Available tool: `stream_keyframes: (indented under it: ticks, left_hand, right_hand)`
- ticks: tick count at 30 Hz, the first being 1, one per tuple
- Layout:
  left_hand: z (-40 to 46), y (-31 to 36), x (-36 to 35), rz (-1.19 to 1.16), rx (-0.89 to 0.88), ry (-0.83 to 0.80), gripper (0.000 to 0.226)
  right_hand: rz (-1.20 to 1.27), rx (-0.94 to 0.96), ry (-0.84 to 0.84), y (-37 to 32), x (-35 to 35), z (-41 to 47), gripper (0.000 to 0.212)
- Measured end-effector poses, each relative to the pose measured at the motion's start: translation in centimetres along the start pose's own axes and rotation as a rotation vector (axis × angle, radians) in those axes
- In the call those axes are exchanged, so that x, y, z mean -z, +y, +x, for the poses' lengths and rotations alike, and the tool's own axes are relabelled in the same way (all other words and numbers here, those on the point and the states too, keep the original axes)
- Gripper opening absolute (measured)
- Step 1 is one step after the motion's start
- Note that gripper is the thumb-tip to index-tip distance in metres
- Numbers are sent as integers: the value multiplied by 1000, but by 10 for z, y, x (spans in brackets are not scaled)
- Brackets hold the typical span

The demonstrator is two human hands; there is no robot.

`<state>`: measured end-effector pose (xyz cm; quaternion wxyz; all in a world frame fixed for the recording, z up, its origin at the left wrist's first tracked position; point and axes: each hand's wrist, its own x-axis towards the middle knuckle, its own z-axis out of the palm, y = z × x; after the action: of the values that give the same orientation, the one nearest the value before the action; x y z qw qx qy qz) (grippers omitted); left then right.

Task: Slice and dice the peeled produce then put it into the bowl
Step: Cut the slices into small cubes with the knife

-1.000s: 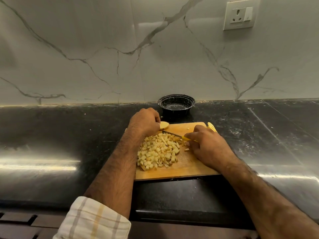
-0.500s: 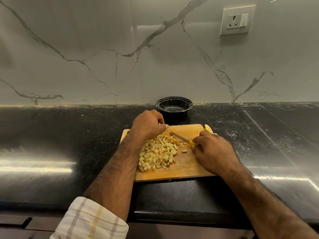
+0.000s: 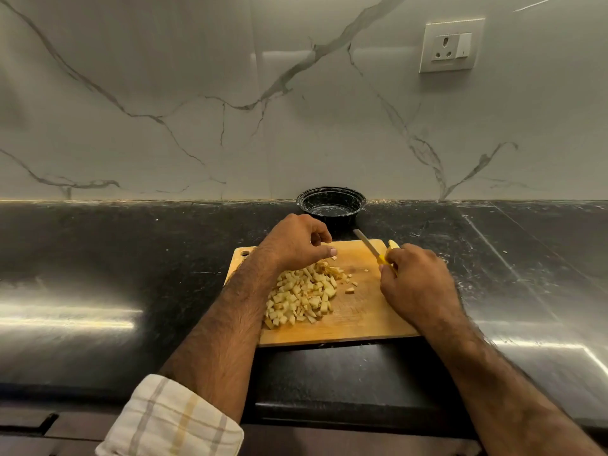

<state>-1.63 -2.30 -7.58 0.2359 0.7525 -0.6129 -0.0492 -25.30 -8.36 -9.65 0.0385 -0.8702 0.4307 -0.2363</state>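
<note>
A wooden cutting board (image 3: 358, 320) lies on the black counter with a heap of diced pale-yellow produce (image 3: 301, 297) on its left middle. My left hand (image 3: 292, 243) hovers over the board's far part, fingers curled and thumb out; whatever is under it is hidden. My right hand (image 3: 418, 284) grips a yellow-handled knife (image 3: 370, 245), its blade pointing away toward the bowl. A yellow slice (image 3: 393, 244) shows at the board's far right edge beside that hand. The black bowl (image 3: 330, 196) stands against the wall behind the board and looks empty.
A few loose cubes (image 3: 350, 290) lie right of the heap. The glossy black counter (image 3: 115, 258) stretches left and right of the board. A marble backsplash with a wall socket (image 3: 450, 46) rises behind. Drawer fronts run below the counter's front edge.
The knife blade lifted off the heap and swung away toward the bowl. My right hand moved right. My left hand covered the slice at the board's far edge and now sits raised.
</note>
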Motion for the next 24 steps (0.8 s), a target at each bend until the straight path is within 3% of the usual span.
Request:
stream_keyframes:
  ticks: [3, 9, 12, 15, 21, 24]
  left_hand:
    - [1, 1, -1, -4, -5, 23, 30]
    - [0, -3, 1, -4, 17, 59, 28]
    - [0, -1, -1, 2, 19, 36, 27]
    - [1, 1, -4, 4, 20, 10, 29]
    - [2, 7, -7, 25, -2, 31, 26]
    - [-1, 8, -7, 22, 10, 90, 22]
  right_hand:
    - [-39, -88, -59, -2, 4, -2, 21]
    - [42, 36, -179, -18, 6, -16, 21]
    - [125, -75, -84, -15, 13, -18, 18]
    - [51, -190, -66, -9, 25, -26, 15]
    - [85, -166, -216, -35, 21, -55, 13]
    - [112, -178, -140, -36, 25, -61, 12]
